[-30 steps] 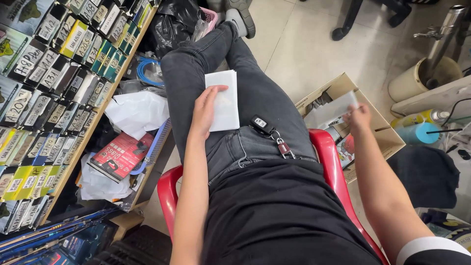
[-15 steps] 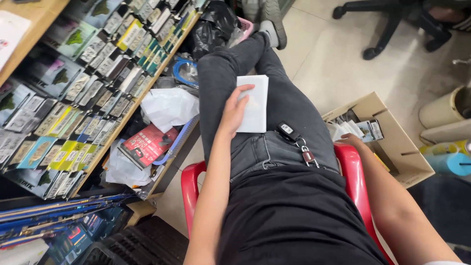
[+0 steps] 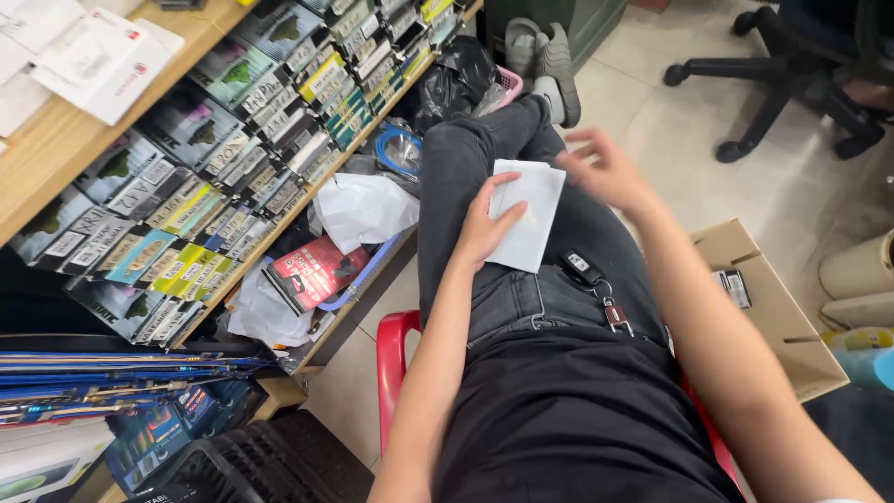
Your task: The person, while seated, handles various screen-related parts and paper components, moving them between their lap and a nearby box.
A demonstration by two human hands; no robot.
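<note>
The left hand (image 3: pixel 486 228) presses flat, fingers extended, on the white paper (image 3: pixel 529 212) at frame centre. The right hand (image 3: pixel 607 170) hovers just beside it, fingers spread, empty.

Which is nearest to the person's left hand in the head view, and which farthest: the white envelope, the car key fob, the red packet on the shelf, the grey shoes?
From the left hand:
1. White envelope, under its fingers on the thigh.
2. Car key fob, just right of it at the pocket.
3. Red packet, on the shelf to the left.
4. Grey shoes, beyond the knees on the floor.
</note>
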